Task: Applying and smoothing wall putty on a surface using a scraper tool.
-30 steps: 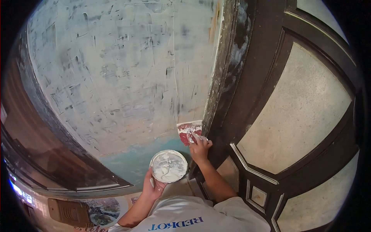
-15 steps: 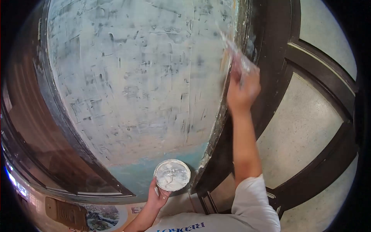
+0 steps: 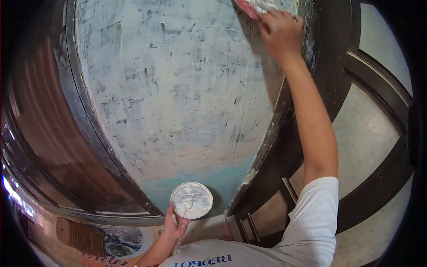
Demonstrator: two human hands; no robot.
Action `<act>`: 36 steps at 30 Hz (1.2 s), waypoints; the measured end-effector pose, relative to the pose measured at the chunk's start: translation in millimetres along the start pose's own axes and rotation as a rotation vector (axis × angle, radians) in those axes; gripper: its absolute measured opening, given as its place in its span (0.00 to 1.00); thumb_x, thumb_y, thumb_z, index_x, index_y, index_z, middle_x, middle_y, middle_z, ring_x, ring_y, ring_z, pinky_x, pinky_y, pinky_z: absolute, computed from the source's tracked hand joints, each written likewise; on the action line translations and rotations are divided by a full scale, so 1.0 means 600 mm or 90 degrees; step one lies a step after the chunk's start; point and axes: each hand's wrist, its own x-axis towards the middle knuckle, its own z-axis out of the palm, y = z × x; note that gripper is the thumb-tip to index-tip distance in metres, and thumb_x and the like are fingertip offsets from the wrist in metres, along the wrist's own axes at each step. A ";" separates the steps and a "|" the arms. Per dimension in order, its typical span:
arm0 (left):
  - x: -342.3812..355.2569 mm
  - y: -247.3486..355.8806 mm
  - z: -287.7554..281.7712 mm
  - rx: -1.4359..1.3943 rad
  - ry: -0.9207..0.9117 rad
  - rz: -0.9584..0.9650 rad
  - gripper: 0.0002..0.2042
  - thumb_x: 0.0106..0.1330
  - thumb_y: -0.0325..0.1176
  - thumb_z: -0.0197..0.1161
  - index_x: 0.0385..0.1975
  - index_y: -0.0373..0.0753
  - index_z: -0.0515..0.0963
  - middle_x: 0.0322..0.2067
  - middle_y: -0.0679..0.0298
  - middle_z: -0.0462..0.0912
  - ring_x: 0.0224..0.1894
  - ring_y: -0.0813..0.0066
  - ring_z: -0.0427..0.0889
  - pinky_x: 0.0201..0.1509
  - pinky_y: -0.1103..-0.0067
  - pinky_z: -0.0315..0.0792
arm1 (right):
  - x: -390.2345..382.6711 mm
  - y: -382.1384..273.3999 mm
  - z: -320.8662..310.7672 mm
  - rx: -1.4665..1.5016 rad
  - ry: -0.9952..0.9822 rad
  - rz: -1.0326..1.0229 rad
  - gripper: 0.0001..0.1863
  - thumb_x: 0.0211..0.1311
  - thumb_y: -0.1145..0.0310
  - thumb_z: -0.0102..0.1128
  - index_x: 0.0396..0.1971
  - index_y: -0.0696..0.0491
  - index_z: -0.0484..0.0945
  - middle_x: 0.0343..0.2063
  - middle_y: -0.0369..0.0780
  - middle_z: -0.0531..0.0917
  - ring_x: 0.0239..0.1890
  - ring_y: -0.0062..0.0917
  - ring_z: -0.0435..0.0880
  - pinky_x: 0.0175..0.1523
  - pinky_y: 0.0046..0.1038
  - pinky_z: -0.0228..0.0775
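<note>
- Position change: since the earlier frame, the right hand point(image 3: 282, 35) has moved up from the right border of the flat, streaked grey-white panel point(image 3: 178, 102) to the top of my view, carrying the thin red spreader point(image 3: 247, 8) with white residue on it.
- Right hand, state: fingers pinch the spreader. The view crops its far edge; I cannot tell whether it touches the panel.
- Left hand point(image 3: 177, 226), state: gripping the round white container point(image 3: 191, 183) from its lower left, in front of the panel's turquoise lower band point(image 3: 160, 189). White paste point(image 3: 189, 207) lies inside.
- Caution, blade: with the right arm reaching this far, I judge that uneven pressure or a steep angle could leave ridges or gouges.
- Caution, border: a sideways slip could smear residue onto the dark, worn wooden frame point(image 3: 266, 155).
- Caution, container: one hand alone supports it; a wrist tilt during the high reach could spill paste.
- Further differences: the right hand, blurred earlier, now shows clearly, and a shadow falls on the panel beneath it. The container sits slightly further left in my view, which has also shifted.
</note>
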 end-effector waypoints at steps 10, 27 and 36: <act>-0.015 0.021 -0.017 0.011 0.002 -0.027 0.26 0.74 0.50 0.38 0.65 0.40 0.58 0.64 0.55 0.65 0.64 0.57 0.68 0.66 0.61 0.64 | -0.244 -0.151 -0.024 0.187 -0.044 0.005 0.30 0.43 0.64 0.69 0.53 0.34 0.78 0.51 0.27 0.77 0.51 0.27 0.73 0.55 0.40 0.52; -0.031 0.012 -0.046 0.021 0.031 -0.082 0.25 0.74 0.48 0.37 0.63 0.39 0.61 0.61 0.55 0.69 0.62 0.59 0.71 0.65 0.64 0.66 | -0.702 -0.370 -0.119 0.276 -0.332 0.114 0.24 0.48 0.61 0.64 0.50 0.32 0.78 0.50 0.28 0.75 0.52 0.26 0.71 0.55 0.48 0.52; -0.033 0.008 -0.057 0.041 0.010 -0.102 0.25 0.74 0.48 0.39 0.64 0.38 0.61 0.61 0.54 0.68 0.62 0.57 0.70 0.66 0.63 0.66 | -0.773 -0.403 -0.187 0.351 -0.412 0.196 0.24 0.46 0.67 0.64 0.48 0.38 0.79 0.51 0.30 0.75 0.53 0.28 0.72 0.52 0.47 0.55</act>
